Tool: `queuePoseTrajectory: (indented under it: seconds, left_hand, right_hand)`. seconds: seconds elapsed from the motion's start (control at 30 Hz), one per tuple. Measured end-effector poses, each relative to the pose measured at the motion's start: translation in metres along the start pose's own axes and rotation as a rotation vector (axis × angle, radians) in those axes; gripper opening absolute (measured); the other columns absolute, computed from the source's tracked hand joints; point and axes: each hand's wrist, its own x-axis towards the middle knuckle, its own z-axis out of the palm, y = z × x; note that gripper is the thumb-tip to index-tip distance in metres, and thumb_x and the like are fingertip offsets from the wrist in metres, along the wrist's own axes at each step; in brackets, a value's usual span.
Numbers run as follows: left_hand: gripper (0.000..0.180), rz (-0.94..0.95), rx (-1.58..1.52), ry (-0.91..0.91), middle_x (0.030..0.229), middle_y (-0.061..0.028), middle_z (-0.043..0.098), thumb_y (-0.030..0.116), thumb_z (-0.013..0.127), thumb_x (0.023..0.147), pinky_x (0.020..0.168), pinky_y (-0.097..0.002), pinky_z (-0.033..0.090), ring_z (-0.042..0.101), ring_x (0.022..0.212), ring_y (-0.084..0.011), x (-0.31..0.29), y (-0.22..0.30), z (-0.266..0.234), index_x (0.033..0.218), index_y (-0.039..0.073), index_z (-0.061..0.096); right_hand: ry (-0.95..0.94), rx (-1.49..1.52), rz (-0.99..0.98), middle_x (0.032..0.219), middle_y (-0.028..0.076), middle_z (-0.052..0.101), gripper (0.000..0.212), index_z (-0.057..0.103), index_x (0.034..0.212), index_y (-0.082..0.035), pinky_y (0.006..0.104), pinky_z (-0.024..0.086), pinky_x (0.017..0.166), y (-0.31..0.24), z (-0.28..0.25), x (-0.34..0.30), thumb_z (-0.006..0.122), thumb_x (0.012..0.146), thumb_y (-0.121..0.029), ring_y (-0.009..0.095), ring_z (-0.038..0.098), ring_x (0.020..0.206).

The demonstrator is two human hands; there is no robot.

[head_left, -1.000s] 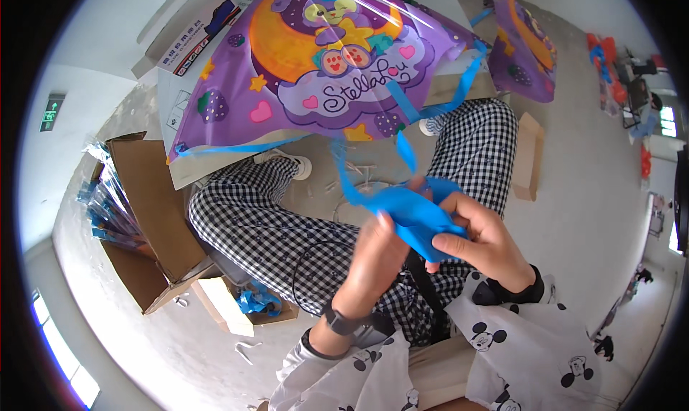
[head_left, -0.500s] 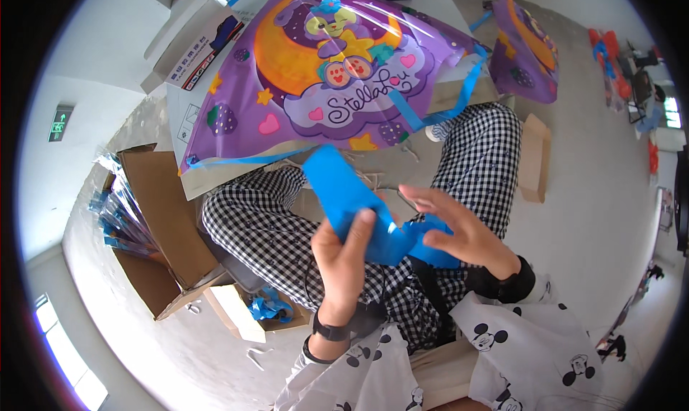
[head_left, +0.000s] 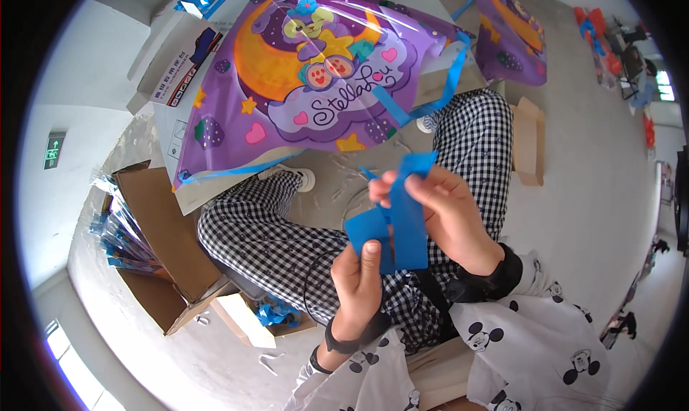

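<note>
Fingers of your left hand and right hand both pinch the blue ribbon shut, keeping it flat; kite lies beyond them.

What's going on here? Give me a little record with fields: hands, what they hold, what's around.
left hand: grips the lower end of the blue strip, thumb on top
right hand: pinches the strip's upper part
in front: purple kite with cartoon print, blue ribbon tails
person's left: open cardboard box
far right: second purple kite
</note>
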Motion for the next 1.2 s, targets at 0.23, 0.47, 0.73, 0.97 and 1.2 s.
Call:
queuePoseTrajectory:
  seconds: [0.23, 0.47, 0.73, 0.97, 1.2]
  left_hand:
    - [0.019, 0.138, -0.102, -0.071, 0.100, -0.0103, 0.067, 0.007, 0.057, 0.100, 0.080, -0.0297, 0.052, 0.064, 0.090, -0.0182, 0.013, -0.003, -0.004, 0.113, -0.003, 0.066]
    - [0.012, 0.188, 0.190, -0.155, 0.091, -0.0062, 0.066, -0.005, 0.067, 0.090, 0.079, -0.0273, 0.050, 0.062, 0.085, -0.0147, 0.017, 0.010, -0.004, 0.101, -0.002, 0.068]
    - [0.011, -0.062, -0.263, 0.002, 0.090, -0.0030, 0.068, -0.001, 0.072, 0.089, 0.072, -0.0213, 0.048, 0.060, 0.079, -0.0074, 0.009, 0.012, 0.002, 0.099, -0.003, 0.069]
    - [0.009, -0.075, -0.154, -0.010, 0.085, -0.0009, 0.065, 0.000, 0.074, 0.087, 0.071, -0.0195, 0.046, 0.058, 0.078, -0.0059, 0.010, 0.011, 0.002, 0.093, -0.003, 0.068]
    - [0.015, -0.083, -0.093, -0.033, 0.081, 0.0004, 0.063, 0.001, 0.078, 0.083, 0.070, -0.0199, 0.043, 0.054, 0.077, -0.0050, 0.010, 0.010, 0.003, 0.086, -0.001, 0.064]
  right_hand:
    - [0.014, 0.634, 0.012, 0.087, 0.002, 0.057, 0.014, 0.059, 0.106, -0.007, 0.0282, 0.046, 0.065, -0.003, -0.056, -0.004, 0.057, 0.100, -0.019, 0.009, 0.054, 0.068]
    - [0.032, 0.400, 0.354, 0.082, 0.002, 0.054, 0.015, 0.055, 0.099, -0.008, 0.0267, 0.044, 0.055, 0.001, -0.043, -0.016, 0.061, 0.098, -0.022, 0.009, 0.053, 0.059]
    - [-0.146, 0.297, 0.241, 0.076, -0.001, 0.057, 0.028, 0.065, 0.107, -0.003, 0.0220, 0.038, 0.051, -0.014, -0.028, -0.018, 0.071, 0.091, -0.026, 0.005, 0.049, 0.056]
    - [-0.049, -0.601, 0.076, 0.069, -0.003, 0.052, 0.025, 0.072, 0.089, -0.004, 0.0208, 0.031, 0.057, -0.029, -0.006, -0.023, 0.083, 0.079, -0.023, 0.004, 0.044, 0.062]
    - [-0.020, -0.689, -0.184, 0.080, 0.004, 0.058, 0.017, 0.068, 0.084, -0.001, 0.0252, 0.040, 0.065, -0.017, -0.008, -0.022, 0.079, 0.081, -0.014, 0.013, 0.054, 0.074]
